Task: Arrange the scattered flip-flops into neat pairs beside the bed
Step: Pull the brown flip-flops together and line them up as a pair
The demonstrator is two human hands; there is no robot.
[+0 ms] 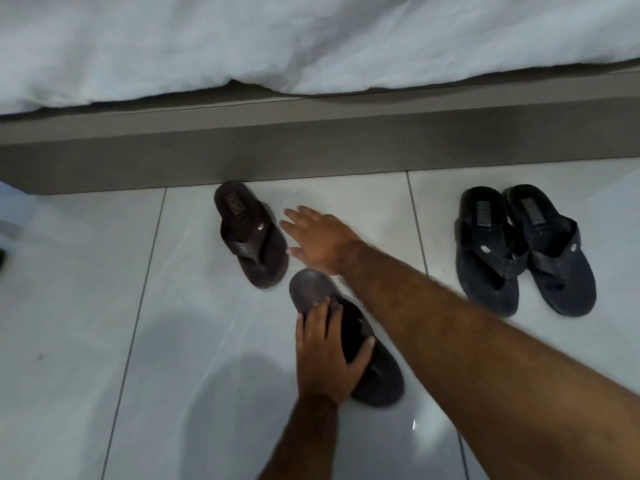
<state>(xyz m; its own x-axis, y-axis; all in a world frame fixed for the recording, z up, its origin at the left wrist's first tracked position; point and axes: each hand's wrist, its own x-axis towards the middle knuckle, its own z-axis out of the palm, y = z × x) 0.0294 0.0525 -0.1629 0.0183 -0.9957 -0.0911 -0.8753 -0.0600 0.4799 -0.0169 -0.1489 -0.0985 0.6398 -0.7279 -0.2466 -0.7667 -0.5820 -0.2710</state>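
One brown flip-flop [250, 235] lies on the tiled floor with its heel close to the bed base. My right hand [320, 239] hovers just right of it, fingers spread, holding nothing. A second brown flip-flop [363, 344] lies nearer me, heel pointing up-left, and my left hand [327, 358] is closed over its strap area. At the right, a dark blue pair [523, 249] sits side by side, heels toward the bed.
The grey bed base [311, 147] runs across the view, with a white duvet [277, 46] hanging over it. Glossy white floor tiles [86, 306] stretch to the left and front. A dark object [1, 259] shows at the far left edge.
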